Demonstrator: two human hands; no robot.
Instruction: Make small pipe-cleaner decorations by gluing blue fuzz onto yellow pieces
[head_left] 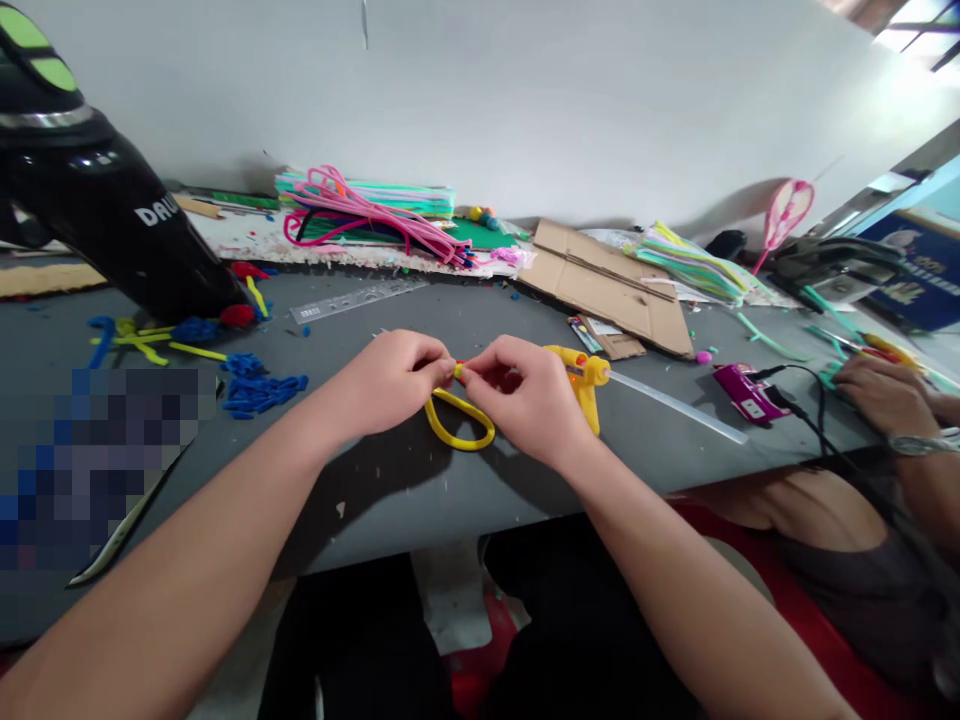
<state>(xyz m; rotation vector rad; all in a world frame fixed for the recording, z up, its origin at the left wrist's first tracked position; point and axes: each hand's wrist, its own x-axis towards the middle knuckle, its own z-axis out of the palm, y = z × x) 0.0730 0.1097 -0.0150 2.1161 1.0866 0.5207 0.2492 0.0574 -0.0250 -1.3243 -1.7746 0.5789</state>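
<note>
My left hand (394, 378) and my right hand (525, 395) meet over the grey table (390, 480), both pinching the top of a yellow pipe cleaner loop (457, 425). The loop hangs down toward me between the two hands. A small red bit shows at the pinch point. Right behind my right hand lies a yellow glue gun (581, 375) with a clear glue stick (675, 400) sticking out to the right.
Blue and yellow pipe cleaner pieces (247, 385) lie at left by a black helmet (97, 190). A clear ruler (356, 298), pink pipe cleaners (360, 215) and cardboard (607, 285) sit behind. Another person's hand (885, 395) rests at right near a purple device (746, 392).
</note>
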